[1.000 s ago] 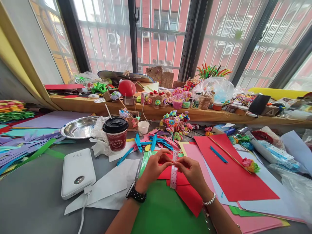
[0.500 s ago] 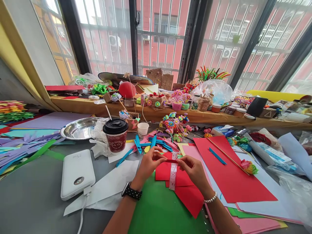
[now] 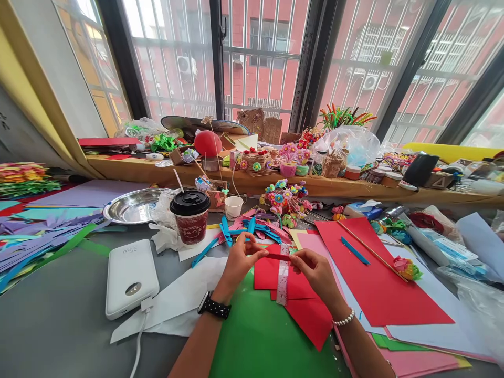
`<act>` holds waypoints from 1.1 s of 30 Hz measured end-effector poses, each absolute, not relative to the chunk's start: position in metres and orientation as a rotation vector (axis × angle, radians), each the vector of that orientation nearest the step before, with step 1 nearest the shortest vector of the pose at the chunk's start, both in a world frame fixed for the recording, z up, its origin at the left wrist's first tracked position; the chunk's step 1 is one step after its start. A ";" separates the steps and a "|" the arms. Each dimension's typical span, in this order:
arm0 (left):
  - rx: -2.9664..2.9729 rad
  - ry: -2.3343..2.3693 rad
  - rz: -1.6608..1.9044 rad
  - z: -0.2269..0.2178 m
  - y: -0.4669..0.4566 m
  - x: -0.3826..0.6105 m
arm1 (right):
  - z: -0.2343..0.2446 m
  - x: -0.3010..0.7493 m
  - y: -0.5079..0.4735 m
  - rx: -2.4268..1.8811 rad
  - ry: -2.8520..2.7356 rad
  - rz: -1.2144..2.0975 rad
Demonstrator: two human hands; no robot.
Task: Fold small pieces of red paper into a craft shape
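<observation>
Between my two hands is a narrow strip of red paper (image 3: 279, 256), held level above the work surface. My left hand (image 3: 243, 257) pinches its left end between thumb and fingers. At the other end, my right hand (image 3: 309, 265) pinches it the same way. Below the strip lies a white patterned ruler (image 3: 282, 286), upright in view across red paper pieces (image 3: 311, 315). These rest partly on a green mat (image 3: 252, 336). Folded blue paper strips (image 3: 226, 231) lie just beyond my left hand.
A lidded cup with a straw (image 3: 190, 218), a paper cup (image 3: 233, 208) and a white power bank (image 3: 132, 278) with a cable stand to the left. Right lies a large red sheet (image 3: 386, 294) bearing a stick with a paper flower (image 3: 407, 268). Craft items crowd the window ledge (image 3: 252, 181).
The whole view has shifted slightly, so things sit a little further right. Both hands keep their pinch on the red strip, with slightly more of it showing between them.
</observation>
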State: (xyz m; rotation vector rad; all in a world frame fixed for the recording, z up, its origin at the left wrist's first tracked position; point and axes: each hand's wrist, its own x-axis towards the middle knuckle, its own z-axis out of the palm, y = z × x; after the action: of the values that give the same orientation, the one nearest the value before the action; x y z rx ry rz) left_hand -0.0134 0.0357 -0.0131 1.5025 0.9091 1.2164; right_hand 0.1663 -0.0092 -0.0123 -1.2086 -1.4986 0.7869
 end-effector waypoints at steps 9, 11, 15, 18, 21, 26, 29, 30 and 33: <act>1.642 0.865 1.191 -0.009 0.032 -0.015 | -0.010 0.164 -0.011 -1.162 -1.497 0.856; 1.672 0.853 1.167 -0.009 0.032 -0.015 | -0.012 0.165 -0.011 -1.157 -1.500 0.858; 1.776 0.858 1.096 -0.009 0.028 -0.009 | -0.014 0.164 -0.010 -1.179 -1.558 0.826; 1.844 0.886 1.049 -0.010 0.024 -0.003 | -0.014 0.162 -0.011 -1.212 -1.632 0.761; 1.868 0.919 1.056 -0.010 0.021 0.000 | -0.014 0.159 -0.012 -1.226 -1.688 0.696; 1.862 0.992 1.079 -0.008 0.025 -0.007 | -0.017 0.160 -0.009 -1.217 -1.687 0.747; 1.872 1.200 1.183 -0.007 0.032 -0.020 | -0.021 0.165 -0.005 -1.258 -1.625 0.724; 1.879 1.305 1.233 -0.008 0.035 -0.025 | -0.023 0.166 -0.004 -1.298 -1.618 0.678; 1.880 1.595 1.350 -0.009 0.042 -0.039 | -0.027 0.169 -0.003 -1.440 -1.668 0.495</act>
State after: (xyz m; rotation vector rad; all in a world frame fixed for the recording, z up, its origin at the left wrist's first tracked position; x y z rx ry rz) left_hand -0.0390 0.0416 -0.0091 1.8796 1.5948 1.3503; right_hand 0.1689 -0.0026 -0.0275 -1.4401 -1.6678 0.4953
